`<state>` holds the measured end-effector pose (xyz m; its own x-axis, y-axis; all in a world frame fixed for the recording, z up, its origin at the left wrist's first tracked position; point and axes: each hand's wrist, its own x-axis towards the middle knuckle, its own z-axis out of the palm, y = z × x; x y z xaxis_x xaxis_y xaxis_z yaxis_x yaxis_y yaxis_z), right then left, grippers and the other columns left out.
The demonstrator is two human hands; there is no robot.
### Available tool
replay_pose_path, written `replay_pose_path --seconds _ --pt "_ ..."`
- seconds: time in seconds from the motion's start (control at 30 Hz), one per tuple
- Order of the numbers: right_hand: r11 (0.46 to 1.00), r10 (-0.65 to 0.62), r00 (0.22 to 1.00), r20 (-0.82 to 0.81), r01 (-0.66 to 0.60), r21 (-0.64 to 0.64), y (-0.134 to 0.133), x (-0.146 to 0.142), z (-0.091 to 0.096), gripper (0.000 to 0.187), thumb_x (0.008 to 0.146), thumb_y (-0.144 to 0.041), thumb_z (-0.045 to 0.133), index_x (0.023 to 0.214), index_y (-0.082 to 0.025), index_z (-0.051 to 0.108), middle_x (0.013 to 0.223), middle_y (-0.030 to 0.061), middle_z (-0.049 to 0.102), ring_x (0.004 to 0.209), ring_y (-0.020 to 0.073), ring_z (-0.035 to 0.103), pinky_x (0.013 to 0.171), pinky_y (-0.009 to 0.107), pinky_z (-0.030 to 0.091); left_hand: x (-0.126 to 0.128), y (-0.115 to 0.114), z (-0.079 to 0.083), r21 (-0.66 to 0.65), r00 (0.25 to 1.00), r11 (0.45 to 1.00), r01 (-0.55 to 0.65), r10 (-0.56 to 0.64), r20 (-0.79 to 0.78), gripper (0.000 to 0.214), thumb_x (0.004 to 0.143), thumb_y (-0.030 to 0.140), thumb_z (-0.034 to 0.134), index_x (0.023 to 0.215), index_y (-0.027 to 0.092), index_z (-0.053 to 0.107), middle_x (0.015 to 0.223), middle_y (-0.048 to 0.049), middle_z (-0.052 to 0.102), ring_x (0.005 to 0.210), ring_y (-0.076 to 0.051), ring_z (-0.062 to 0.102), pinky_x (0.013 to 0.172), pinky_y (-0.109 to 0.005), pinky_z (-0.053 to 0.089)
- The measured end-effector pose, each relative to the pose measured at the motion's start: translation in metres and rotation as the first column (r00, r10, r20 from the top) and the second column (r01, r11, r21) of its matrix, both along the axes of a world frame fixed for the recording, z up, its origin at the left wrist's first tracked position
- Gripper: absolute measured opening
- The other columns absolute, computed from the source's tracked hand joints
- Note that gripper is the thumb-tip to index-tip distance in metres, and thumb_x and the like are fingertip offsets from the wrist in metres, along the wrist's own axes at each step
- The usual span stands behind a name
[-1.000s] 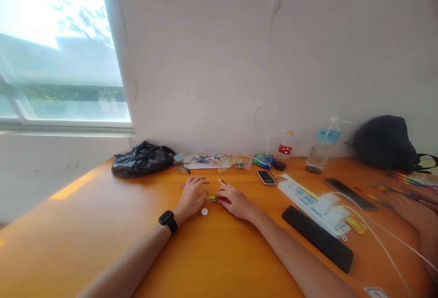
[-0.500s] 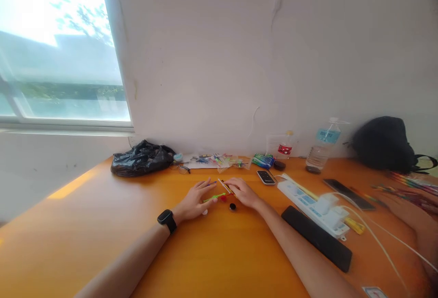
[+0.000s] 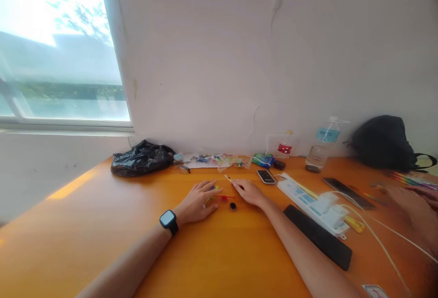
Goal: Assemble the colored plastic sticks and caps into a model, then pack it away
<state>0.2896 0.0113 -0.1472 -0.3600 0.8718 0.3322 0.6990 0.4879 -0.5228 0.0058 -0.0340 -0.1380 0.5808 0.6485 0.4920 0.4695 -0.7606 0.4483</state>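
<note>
My left hand (image 3: 196, 201) lies low over the table with its fingers spread, a watch (image 3: 167, 219) on its wrist. Under and beside its fingertips are thin green and blue pieces (image 3: 214, 188), partly hidden. My right hand (image 3: 250, 192) is closed, its fingers pinching thin white, yellow and dark sticks (image 3: 228, 178) whose tips point away from me. Between the hands lie a thin red stick (image 3: 231, 197) and a small round red piece (image 3: 224, 199). A small round black piece (image 3: 233, 206) sits just nearer to me.
Bagged coloured pieces (image 3: 219, 159) and a black plastic bag (image 3: 142, 158) lie along the wall. To the right are a white device (image 3: 266, 177), a power strip (image 3: 304, 200) with cables, a black slab (image 3: 316, 236) and a bottle (image 3: 321, 149). Another person's hand (image 3: 405, 202) is at far right.
My right hand has shifted slightly right, taking the sticks away from my left hand. My left hand now covers more of the green and blue pieces, and the red stick shows clearly between the hands.
</note>
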Motion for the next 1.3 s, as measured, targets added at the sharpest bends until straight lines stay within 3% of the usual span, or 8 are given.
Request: replay_pose_path --seconds 0.17,0.37,0.53,0.7,0.83,1.07,1.17,1.3 --pt "0.996 -0.083 0.995 0.052 0.081 0.039 0.003 0.003 -0.005 0.031 0.09 -0.02 0.058 0.113 -0.023 0.079 0.122 0.0099 0.076 0.116 0.0293 0.068 0.103 0.043 0.048 0.002 -0.004 0.0 0.029 0.981 0.994 0.109 -0.103 -0.165 0.044 0.097 0.043 0.058 0.141 0.038 0.061 0.148 -0.0055 0.058 0.146 -0.035 0.041 0.119 -0.054 0.03" --pt "0.989 -0.149 0.988 0.042 0.148 0.023 0.007 0.004 -0.004 0.029 0.079 -0.011 0.059 0.094 -0.021 0.083 0.103 0.0115 0.079 0.098 0.03 0.071 0.09 0.043 0.051 -0.008 0.016 -0.018 -0.036 0.994 0.995 -0.092 0.09 -0.058 0.049 0.095 0.048 0.06 0.14 0.03 0.062 0.146 -0.0092 0.06 0.145 -0.033 0.042 0.12 -0.05 0.03" --pt "0.998 -0.032 0.999 -0.022 0.031 -0.057 0.008 0.004 -0.002 0.025 0.069 -0.011 0.063 0.081 -0.019 0.082 0.082 0.0062 0.079 0.078 0.0232 0.07 0.074 0.033 0.052 -0.011 0.025 -0.021 -0.1 0.992 0.991 -0.086 0.094 0.082 0.047 0.085 0.048 0.071 0.128 0.03 0.071 0.138 -0.0105 0.065 0.135 -0.034 0.05 0.115 -0.048 0.037" --pt "0.977 0.104 0.986 -0.133 -0.126 -0.171 0.004 -0.009 -0.006 0.027 0.069 -0.011 0.059 0.084 -0.017 0.081 0.084 0.0048 0.079 0.078 0.0199 0.072 0.072 0.028 0.055 -0.008 0.018 -0.01 -0.1 0.976 0.983 -0.155 0.168 0.137 0.046 0.083 0.043 0.072 0.127 0.03 0.069 0.127 -0.0107 0.069 0.122 -0.033 0.057 0.106 -0.047 0.041" --pt "0.966 0.125 0.943 -0.307 -0.187 -0.181 -0.002 -0.027 -0.015 0.032 0.068 -0.009 0.06 0.095 -0.016 0.077 0.094 0.0051 0.078 0.084 0.0192 0.071 0.077 0.029 0.056 -0.01 0.015 -0.005 -0.161 0.927 0.952 -0.262 0.295 0.233 0.031 0.088 0.047 0.066 0.11 0.027 0.073 0.108 -0.0098 0.072 0.107 -0.03 0.062 0.093 -0.038 0.044" --pt "0.991 -0.016 0.923 -0.386 -0.038 -0.132 -0.007 -0.04 -0.026 0.012 0.071 -0.015 0.065 0.081 -0.017 0.071 0.083 0.0048 0.072 0.074 0.0183 0.067 0.07 0.029 0.055 -0.018 0.024 -0.015 -0.174 0.856 0.873 -0.456 0.483 0.185 0.028 0.09 0.044 0.062 0.072 0.023 0.061 0.074 -0.0027 0.066 0.067 -0.019 0.056 0.064 -0.028 0.029" --pt "0.992 0.009 0.92 -0.392 -0.058 -0.113 -0.011 -0.04 -0.026 0.007 0.072 -0.016 0.065 0.079 -0.017 0.069 0.085 0.0049 0.071 0.077 0.0186 0.068 0.073 0.03 0.056 -0.018 0.025 -0.018 -0.138 0.859 0.861 -0.489 0.503 0.098 0.034 0.092 0.044 0.06 0.066 0.022 0.057 0.067 -0.0021 0.063 0.061 -0.018 0.052 0.061 -0.028 0.024" --pt "0.99 -0.001 0.891 -0.454 -0.063 -0.125 -0.015 -0.039 -0.027 0.019 0.073 -0.02 0.07 0.092 -0.017 0.068 0.093 0.0058 0.07 0.082 0.0195 0.069 0.077 0.033 0.058 -0.014 0.018 -0.015 -0.064 0.874 0.874 -0.482 0.484 0.036 0.034 0.095 0.041 0.056 0.067 0.022 0.056 0.068 -0.0028 0.063 0.06 -0.018 0.053 0.061 -0.029 0.024"
